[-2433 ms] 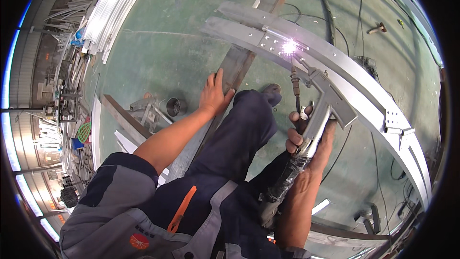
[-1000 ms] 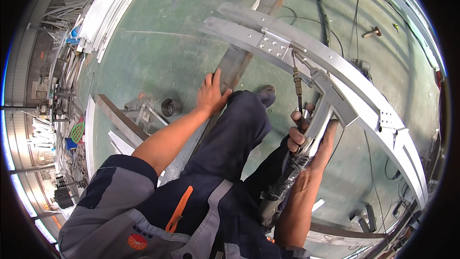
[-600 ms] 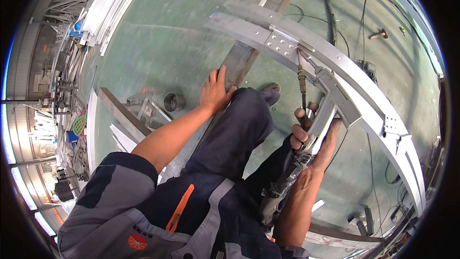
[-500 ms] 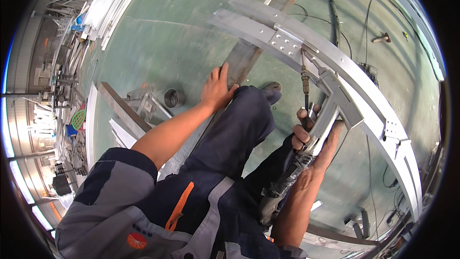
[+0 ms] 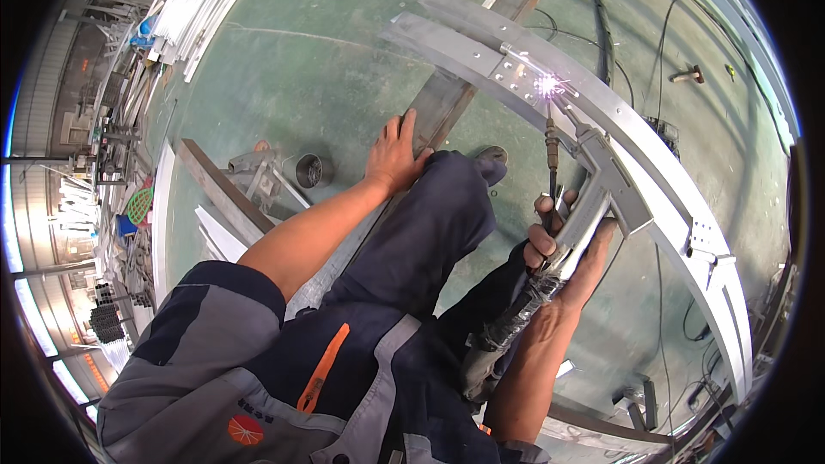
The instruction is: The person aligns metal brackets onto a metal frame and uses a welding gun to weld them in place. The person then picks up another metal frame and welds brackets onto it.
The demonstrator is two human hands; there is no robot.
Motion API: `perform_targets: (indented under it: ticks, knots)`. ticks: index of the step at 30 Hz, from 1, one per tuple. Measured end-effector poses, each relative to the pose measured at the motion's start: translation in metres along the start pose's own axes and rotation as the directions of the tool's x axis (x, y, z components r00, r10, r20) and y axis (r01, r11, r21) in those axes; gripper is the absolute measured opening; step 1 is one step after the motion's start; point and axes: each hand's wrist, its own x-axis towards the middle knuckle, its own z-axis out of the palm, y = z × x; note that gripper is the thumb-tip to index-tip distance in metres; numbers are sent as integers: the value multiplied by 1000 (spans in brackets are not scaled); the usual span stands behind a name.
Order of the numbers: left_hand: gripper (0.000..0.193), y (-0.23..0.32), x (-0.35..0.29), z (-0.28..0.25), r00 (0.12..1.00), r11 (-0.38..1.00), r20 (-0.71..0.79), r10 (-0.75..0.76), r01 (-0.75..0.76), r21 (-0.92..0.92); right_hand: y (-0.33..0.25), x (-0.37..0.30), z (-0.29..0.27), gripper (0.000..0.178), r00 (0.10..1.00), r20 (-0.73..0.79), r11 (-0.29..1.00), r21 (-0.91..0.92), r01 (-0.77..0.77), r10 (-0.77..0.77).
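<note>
My right hand [image 5: 591,266] is wrapped round the handle of a grey welding gun [image 5: 614,174], whose cable end is bound in dark tape. At the gun's tip a bright arc [image 5: 548,84] throws sparks, with a thin wire-feed tube [image 5: 552,144] running to the same spot. The glare hides part of a drilled plate and the short rod beside it on the curved aluminium frame [image 5: 679,228]. My left hand [image 5: 395,157] lies on a grey metal beam [image 5: 440,107] by my knee, fingers stretched out and holding nothing.
A dark round can [image 5: 311,172] and a metal bar [image 5: 219,187] stand to the left. Long white profiles [image 5: 215,0] are stacked at the far left. A hammer [image 5: 687,75] and black cables [image 5: 599,17] lie on the green floor at the right.
A bright arc with sparks has appeared at the welding gun's tip. The view has shifted slightly; both hands keep their places and grips.
</note>
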Motion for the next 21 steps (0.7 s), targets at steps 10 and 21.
perform_targets:
  ticks: [10,21]
  knots:
    - [89,1,-1,-1,1000,1000,-12,0,0,-7,4,-7,-4,72,1000,9,999,-34,-1,1]
    - [89,-2,1,3,999,1000,-32,12,-12,-5,8,-16,-3,70,1000,16,999,-32,-8,8]
